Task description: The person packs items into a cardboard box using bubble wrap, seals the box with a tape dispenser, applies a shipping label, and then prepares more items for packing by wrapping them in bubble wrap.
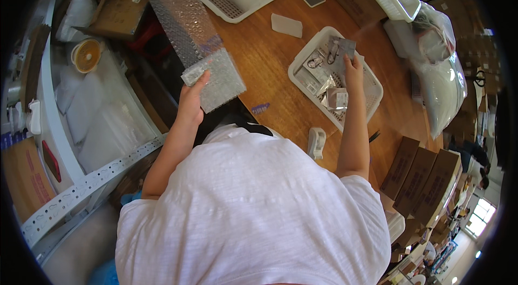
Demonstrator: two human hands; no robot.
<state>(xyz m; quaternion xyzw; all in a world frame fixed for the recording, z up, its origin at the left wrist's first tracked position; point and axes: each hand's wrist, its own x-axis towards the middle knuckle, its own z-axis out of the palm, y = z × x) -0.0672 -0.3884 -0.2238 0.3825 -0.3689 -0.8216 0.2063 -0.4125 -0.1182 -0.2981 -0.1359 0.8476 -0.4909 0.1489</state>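
Note:
A folded piece of bubble wrap point(221, 81) is gripped in my left hand point(195, 96), thumb on top, off the table's left edge. Behind it a long strip of bubble wrap point(174, 9) runs up and away. Over a white plastic basket point(297, 67) on the right, my right hand point(353, 68) pinches a flat grey packet point(344, 47) by its edge. Inside the basket lie several small packaged items, among them a clear packet with a white label point(337, 99). My forearm hides part of the basket's right side.
A white tape dispenser point(317, 143) and a white slip point(286, 25) lie on the wooden table point(265, 54). A larger basket point(226, 11) holds translucent sheets at the back. Cardboard boxes point(417, 179) stand at right; a metal shelf point(93, 181) borders the left.

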